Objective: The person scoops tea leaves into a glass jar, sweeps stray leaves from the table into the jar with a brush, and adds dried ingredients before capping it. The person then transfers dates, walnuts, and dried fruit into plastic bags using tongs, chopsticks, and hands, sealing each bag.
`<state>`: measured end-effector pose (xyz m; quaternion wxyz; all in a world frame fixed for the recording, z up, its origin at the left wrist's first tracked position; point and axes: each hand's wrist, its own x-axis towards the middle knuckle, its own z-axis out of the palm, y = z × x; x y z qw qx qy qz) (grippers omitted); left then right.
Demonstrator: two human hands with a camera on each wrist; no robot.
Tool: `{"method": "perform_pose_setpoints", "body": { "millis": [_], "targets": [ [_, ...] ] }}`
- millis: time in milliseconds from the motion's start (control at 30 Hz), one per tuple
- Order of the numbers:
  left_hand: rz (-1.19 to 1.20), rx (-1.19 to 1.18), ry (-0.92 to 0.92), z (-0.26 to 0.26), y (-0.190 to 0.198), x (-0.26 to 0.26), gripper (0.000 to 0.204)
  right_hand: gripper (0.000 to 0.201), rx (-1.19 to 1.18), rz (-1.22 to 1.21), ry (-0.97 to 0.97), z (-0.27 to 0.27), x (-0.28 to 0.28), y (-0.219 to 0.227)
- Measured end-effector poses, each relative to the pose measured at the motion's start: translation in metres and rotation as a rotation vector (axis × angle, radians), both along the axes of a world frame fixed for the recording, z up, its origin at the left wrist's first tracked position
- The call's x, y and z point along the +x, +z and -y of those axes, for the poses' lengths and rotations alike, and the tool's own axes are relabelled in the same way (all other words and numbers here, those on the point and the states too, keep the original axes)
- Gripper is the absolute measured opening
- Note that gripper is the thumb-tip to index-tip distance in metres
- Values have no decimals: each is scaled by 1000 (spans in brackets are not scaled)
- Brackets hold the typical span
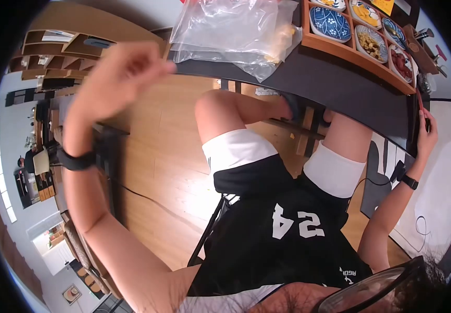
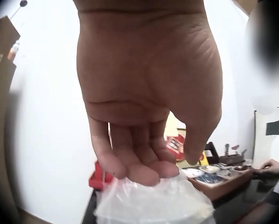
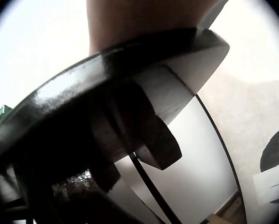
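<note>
My left hand [image 1: 118,81] is raised to the left of the table and blurred in the head view. In the left wrist view its fingers [image 2: 139,172] hang loosely bent, thumb apart, and nothing is gripped. Below and behind them lies a clear plastic bag [image 2: 153,205], which the head view shows crumpled on the dark tabletop. My right hand [image 1: 428,136] rests at the table's right edge, close to a thin reddish strip [image 1: 420,99]. The right wrist view has its fingers hidden behind the dark table edge [image 3: 74,84].
A wooden compartment tray [image 1: 361,56] with patterned dishes of food sits at the table's far right. Beside it stands a wooden holder [image 1: 418,49] with utensils. Something red [image 2: 98,177] is behind the bag. My legs are under the table [image 1: 319,78], and a cable [image 1: 137,193] crosses the floor.
</note>
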<state>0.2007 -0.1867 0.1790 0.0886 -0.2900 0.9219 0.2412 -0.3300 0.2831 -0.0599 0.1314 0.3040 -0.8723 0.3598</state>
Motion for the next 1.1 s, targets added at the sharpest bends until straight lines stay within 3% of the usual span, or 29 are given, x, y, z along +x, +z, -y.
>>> {"method": "perform_pose_setpoints", "body": {
  "millis": [67, 133, 233, 333, 400, 433, 500, 567, 633, 667, 733, 867, 1000, 1067, 1100],
  "targets": [
    [48, -15, 107, 22, 28, -5, 37, 26, 5, -1, -1, 0, -3, -2],
    [-58, -75, -8, 53, 44, -5, 43, 26, -25, 27, 14, 0, 1, -1],
    [-36, -205, -56, 86, 70, -14, 39, 26, 0, -6, -11, 6, 11, 6],
    [-144, -201, -125, 86, 81, -31, 39, 24, -8, 2, 14, 2, 5, -2],
    [-328, -668, 126, 49, 75, -56, 39, 23, -40, -12, -3, 4, 8, -3],
    [-177, -359, 142, 69, 100, -59, 35, 23, -47, -21, 16, 3, 5, -6],
    [-195, -379, 113, 92, 100, -64, 39, 21, -41, -69, 41, 7, 8, -4],
    [-194, -357, 82, 118, 83, -68, 44, 21, -47, -68, 40, 12, 6, -3],
    [-313, -134, -60, 143, 48, -75, 40, 20, -106, 19, 73, 11, 19, 4],
    [-246, -102, -58, 156, 31, -77, 41, 19, -58, 46, 10, 12, 24, 8],
    [-56, -229, 28, 130, 11, -85, 42, 19, -35, -120, 28, 15, 24, 9],
    [-10, -322, -83, 157, -6, -95, 50, 21, -58, -44, 25, 17, 29, 9],
    [-21, -261, -95, 165, 21, -136, 56, 22, -78, -49, 13, 17, 27, 9],
    [241, -312, -79, 135, 43, -164, 55, 21, -76, -43, 17, 16, 27, 8],
    [240, -315, -77, 123, 48, -174, 55, 21, -76, -34, 17, 16, 26, 8]
  ]
}}
